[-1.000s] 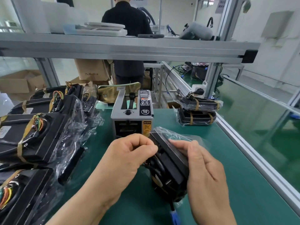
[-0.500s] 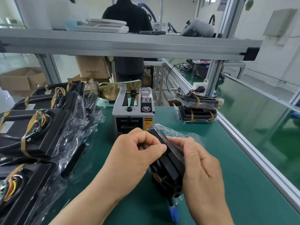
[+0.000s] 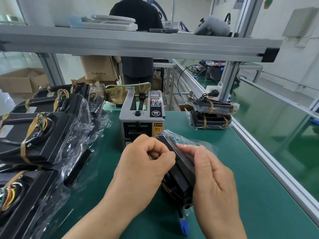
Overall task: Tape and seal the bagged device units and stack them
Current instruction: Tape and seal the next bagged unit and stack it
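Green matting covers your counter [image 3: 241,169], with an aluminium rail along its right edge and a grey shelf [image 3: 138,44] crossing overhead. Beyond the shelf a person in black [image 3: 138,14] stands with their back to you, next to a cardboard box [image 3: 98,68].

At the centre of the counter, just in front of you, you hold the bagged unit [image 3: 180,173] up on its edge, tilted, its lower end down by the mat. Your left hand [image 3: 143,169] is curled, thumb and forefinger pinching at the unit's upper left edge. Your right hand [image 3: 212,180] grips it from the right, with the thumb laid along the top face over the clear plastic and the fingers wrapped behind. Loose bag film sticks out at the far end of the unit, and a blue connector [image 3: 183,225] lies on the mat at its near end.

Just beyond your hands stands the grey tape dispenser [image 3: 141,121], its outlet facing you. On the far right, near the rail, two taped units [image 3: 212,114] lie stacked one on the other. Along the left side, more bagged units [image 3: 43,135] are piled together, their coloured wires showing through the plastic.
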Motion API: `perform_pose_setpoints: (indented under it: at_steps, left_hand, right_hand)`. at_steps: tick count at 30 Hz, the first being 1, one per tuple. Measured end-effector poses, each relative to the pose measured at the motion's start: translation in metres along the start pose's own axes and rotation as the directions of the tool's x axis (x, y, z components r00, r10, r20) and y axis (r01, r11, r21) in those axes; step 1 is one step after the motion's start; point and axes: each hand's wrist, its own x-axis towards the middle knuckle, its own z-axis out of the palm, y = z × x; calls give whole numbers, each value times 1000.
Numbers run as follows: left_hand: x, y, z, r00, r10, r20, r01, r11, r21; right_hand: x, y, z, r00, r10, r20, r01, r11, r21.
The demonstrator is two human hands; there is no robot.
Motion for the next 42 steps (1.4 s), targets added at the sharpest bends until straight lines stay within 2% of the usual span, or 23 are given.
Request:
perform_pose_setpoints:
  at_steps: [4, 7, 9, 11, 13, 20, 29, 31, 32, 33, 34, 35, 36, 38, 39, 40, 42]
  left_hand:
    - [0, 0, 1, 993, -110, -44, 111, 994, 24]
    - [1, -2, 3, 973, -222, -71, 218, 974, -58]
    - [2, -4, 6, 965, -253, -71, 241, 960, -144]
    - [3, -5, 8, 966, -244, -88, 225, 956, -189]
    - [3, -8, 8, 971, -228, -77, 214, 963, -161]
    - [10, -14, -2, 983, -157, 92, 167, 980, -105]
    - [28, -19, 0, 991, -130, -10, 125, 968, -216]
    - [28, -29, -5, 994, -100, 48, 108, 967, -232]
    - [27, -35, -8, 986, -65, 152, 95, 974, -204]
    - [26, -40, -12, 951, -32, 308, 90, 980, -177]
    - [24, -44, -13, 885, -19, 464, 94, 986, -140]
    - [23, -47, -13, 823, -23, 568, 101, 989, -107]
    - [24, -49, -13, 796, -31, 605, 102, 991, -83]
    - [28, -50, -11, 848, -69, 525, 130, 988, -80]
    - [31, -49, -12, 882, -71, 467, 116, 991, -69]
    - [33, -49, -13, 908, -47, 417, 63, 998, -27]
    - [35, -49, -17, 916, 21, 400, -47, 997, 54]
  right_hand:
    - [-1, 1, -1, 1000, -14, 1, 14, 999, -33]
    - [-1, 0, -2, 1000, -7, -4, 7, 999, -50]
    - [-2, -1, -2, 1000, -13, 10, 14, 997, -71]
    - [-2, 0, -1, 1000, -12, 20, 13, 997, -76]
    - [-3, 2, 0, 1000, -14, 21, 15, 997, -73]
    - [5, 1, -10, 1000, 13, 27, -13, 1000, 7]
    - [10, 16, -33, 998, -25, 55, 24, 1000, 14]
    - [12, 24, -38, 999, 21, 28, -23, 996, 81]
    - [13, 27, -38, 997, 82, 17, -83, 979, 184]
    - [15, 33, -40, 990, 142, 11, -138, 944, 299]
    - [16, 37, -38, 980, 201, 7, -186, 895, 406]
    - [17, 44, -38, 971, 238, 4, -211, 855, 474]
    - [17, 48, -35, 964, 266, 4, -229, 823, 520]
    - [17, 60, -32, 962, 274, 22, -241, 802, 546]
    - [17, 68, -31, 967, 254, 34, -235, 824, 516]
    - [18, 72, -32, 972, 230, 49, -226, 854, 468]
    - [21, 79, -38, 986, 162, 26, -161, 926, 342]
